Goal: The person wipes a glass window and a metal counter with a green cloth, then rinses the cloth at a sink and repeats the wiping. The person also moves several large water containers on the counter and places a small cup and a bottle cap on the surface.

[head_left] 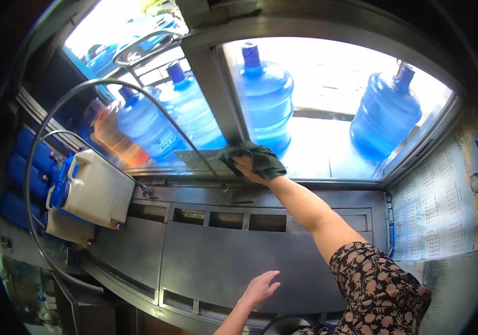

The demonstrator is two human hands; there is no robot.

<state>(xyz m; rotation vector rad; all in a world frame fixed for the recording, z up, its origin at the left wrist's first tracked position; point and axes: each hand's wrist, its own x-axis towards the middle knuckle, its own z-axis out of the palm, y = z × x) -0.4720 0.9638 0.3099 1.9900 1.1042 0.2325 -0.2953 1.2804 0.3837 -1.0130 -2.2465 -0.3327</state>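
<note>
Green cloth (271, 162) bunched in right hand (250, 170) | left hand (258, 289) loosely uncurled | lettered blue bottle (141, 127) | printed calendar (437, 195)

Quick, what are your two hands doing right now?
Left hand: open, holding nothing, over the metal counter.
Right hand: holding a dark green cloth at the window.

The counter (216, 251) is smooth metal with a dull sheen from where I stand; the rag (271, 162) looks like matt, rumpled cloth, the blue bottles (267, 95) glossy see-through plastic, the calendar (431, 195) paper.
</note>
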